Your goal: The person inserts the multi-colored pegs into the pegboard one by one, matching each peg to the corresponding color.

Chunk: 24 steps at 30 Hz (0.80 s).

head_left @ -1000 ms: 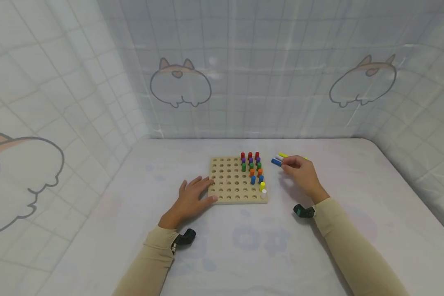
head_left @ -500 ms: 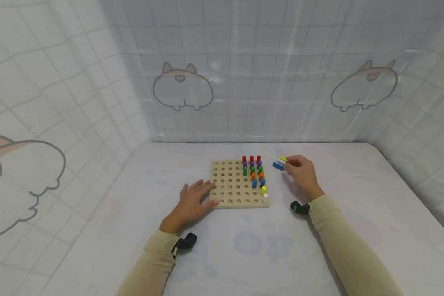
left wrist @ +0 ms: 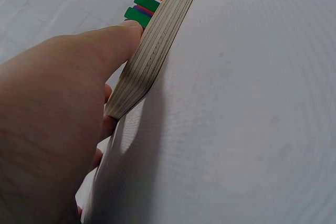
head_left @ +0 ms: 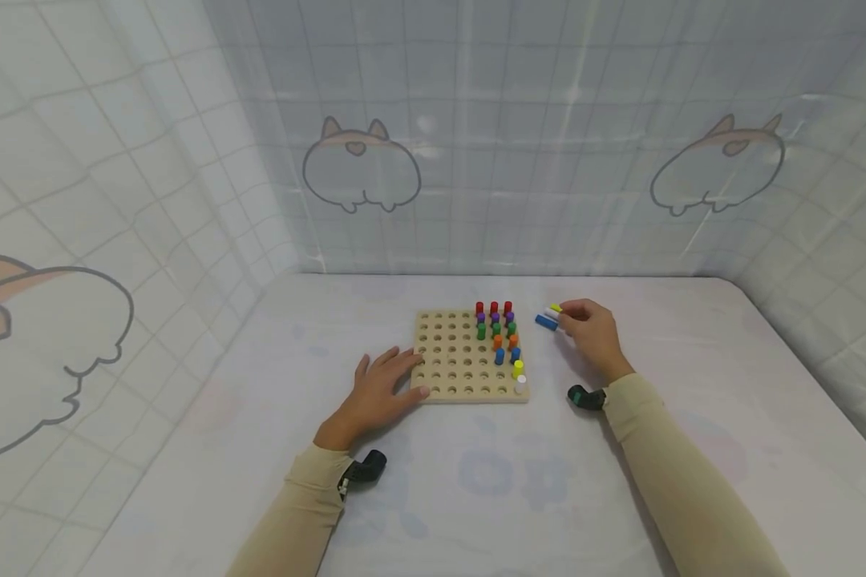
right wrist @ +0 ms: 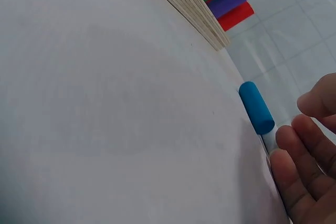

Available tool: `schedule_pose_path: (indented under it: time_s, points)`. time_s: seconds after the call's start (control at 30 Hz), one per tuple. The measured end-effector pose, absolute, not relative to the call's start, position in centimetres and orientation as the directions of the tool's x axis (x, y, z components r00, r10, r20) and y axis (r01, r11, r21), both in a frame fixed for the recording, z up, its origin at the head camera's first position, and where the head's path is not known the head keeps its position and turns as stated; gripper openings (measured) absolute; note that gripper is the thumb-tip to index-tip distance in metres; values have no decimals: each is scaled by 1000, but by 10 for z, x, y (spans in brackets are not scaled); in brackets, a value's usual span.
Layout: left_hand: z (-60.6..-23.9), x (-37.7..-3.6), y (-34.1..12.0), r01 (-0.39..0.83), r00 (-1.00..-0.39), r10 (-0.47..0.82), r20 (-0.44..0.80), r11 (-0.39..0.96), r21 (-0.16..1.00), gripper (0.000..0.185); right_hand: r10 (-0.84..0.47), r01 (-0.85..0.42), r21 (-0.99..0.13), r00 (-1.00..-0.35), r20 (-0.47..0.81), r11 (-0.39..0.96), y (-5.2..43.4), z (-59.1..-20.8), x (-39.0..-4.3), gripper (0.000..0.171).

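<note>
A wooden pegboard (head_left: pixel 451 361) lies flat, its right side holding upright pegs in rows of red, purple, green, orange, blue, yellow and white. My left hand (head_left: pixel 375 397) rests on the board's left edge, fingers spread and fairly straight, the thumb on its front-left corner. To the right of the board are a loose blue peg (head_left: pixel 546 322), a white peg (head_left: pixel 552 313) and a yellow peg (head_left: pixel 556 308). At the white and yellow pegs, my right hand (head_left: pixel 594 332) has its fingers bent. Whether it pinches one is hidden.
A pale printed cloth (head_left: pixel 476 497) covers the table. White tiled-pattern curtains (head_left: pixel 505 200) stand behind it and at both sides. A dark wrist camera (head_left: pixel 586 397) sits below the right hand, another (head_left: pixel 368 466) by the left.
Over the last second the right hand has shifted slightly leftward toward the loose pegs, covering more of the white and yellow ones. The left hand stays on the board. The head view has tilted slightly.
</note>
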<state>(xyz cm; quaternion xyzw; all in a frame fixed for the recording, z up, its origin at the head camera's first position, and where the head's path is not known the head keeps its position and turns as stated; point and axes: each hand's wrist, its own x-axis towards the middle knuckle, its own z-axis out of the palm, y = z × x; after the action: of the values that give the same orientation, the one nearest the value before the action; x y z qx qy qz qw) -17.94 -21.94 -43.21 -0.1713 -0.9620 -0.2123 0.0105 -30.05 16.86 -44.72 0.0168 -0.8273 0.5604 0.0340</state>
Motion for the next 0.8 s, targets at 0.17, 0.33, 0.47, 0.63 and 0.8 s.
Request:
schedule_pose_path:
  time_s: [0.17,0.33,0.47,0.63,0.8]
  points:
    - [-431,-180,-219,336,-941,323,102,849,409,68,11,-73,-903,-996,86,423,164,-447,-303,25]
    - [-435,-180,-217,328,-943,321,88,850,411,68,2,-63,-875,-997,72,480,163,-452,-303,21]
    - [-437,-180,-217,311,-948,311,68,859,407,68,-37,-104,-843,-994,100,528,159,-453,-302,21]
    - [-436,-179,-218,310,-949,307,72,865,394,67,-86,-171,-800,-985,149,576,150,-453,-302,23]
    - [-435,-180,-219,317,-947,311,80,864,391,67,-95,-195,-754,-980,174,628,144,-451,-305,23]
